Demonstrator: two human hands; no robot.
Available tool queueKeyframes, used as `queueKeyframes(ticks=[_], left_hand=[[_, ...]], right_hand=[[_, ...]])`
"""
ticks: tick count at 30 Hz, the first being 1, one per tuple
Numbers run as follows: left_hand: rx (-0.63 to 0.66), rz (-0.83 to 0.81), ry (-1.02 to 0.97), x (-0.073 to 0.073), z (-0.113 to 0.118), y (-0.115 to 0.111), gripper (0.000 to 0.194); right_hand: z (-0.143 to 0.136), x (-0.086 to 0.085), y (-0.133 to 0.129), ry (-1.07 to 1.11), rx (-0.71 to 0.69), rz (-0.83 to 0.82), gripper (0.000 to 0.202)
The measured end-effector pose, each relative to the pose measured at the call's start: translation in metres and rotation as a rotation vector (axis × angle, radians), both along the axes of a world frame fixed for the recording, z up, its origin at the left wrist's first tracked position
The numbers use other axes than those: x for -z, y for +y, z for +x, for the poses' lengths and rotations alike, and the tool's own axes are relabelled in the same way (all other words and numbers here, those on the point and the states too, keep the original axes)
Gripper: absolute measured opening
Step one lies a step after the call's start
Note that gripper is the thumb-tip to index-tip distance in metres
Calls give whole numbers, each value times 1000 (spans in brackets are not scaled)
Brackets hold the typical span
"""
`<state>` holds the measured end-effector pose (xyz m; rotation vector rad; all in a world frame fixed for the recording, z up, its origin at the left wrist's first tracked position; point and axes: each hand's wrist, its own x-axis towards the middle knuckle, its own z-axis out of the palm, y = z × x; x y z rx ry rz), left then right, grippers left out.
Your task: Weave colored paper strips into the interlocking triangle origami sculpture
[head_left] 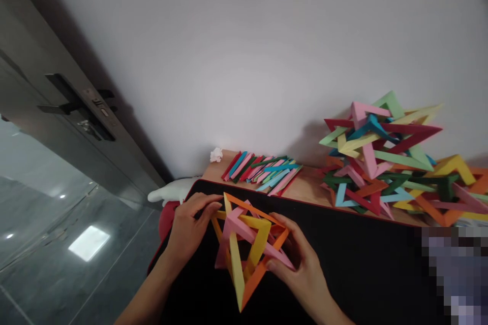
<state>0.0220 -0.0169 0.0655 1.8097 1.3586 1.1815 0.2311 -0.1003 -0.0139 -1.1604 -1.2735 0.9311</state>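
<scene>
Toward six o'clock in the head view, above a black surface, the left hand pinches the paper star's ten-o'clock corner; the right hand clasps its three-o'clock side. Probably light, crushable: best held by folded edges.

Home or office room: lever-handled door, tiled floor, desk.

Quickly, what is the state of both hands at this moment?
Left hand: at the left side of the folded-paper model; its grip cannot be told.
Right hand: holding the model by its right side.
</scene>
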Motion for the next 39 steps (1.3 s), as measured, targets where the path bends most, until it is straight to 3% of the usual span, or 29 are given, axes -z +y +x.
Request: queueKeyframes(ticks=[6,10,14,16,19,25,31,39], left_hand=[[137,-270,-113,-22,2,4,19],[270,-396,-153,-26,4,15,25],[369,-432,-100,-25,2,13,31],[332,-362,-47,-25,0,5,30],[230,-264,12,-29,-2,-11,30],[275,-317,30,-31,10,-31,33],[307,-274,112,-27,20,-27,49],[425,-268,158,-43,31,-6,45]], right_hand=[[-4,6,-20,-152,6,127,62],[-1,4,-33,-208,-15,151,41],[3,-18,-27,-261,29,185,22],[6,-34,-17,-279,-22,220,19],[10,-55,3,-378,-179,336,22],[3,-70,25,-565,-309,350,35],[-11,-72,27,-627,-224,369,32],[-15,-78,40,-584,6,416,25]])
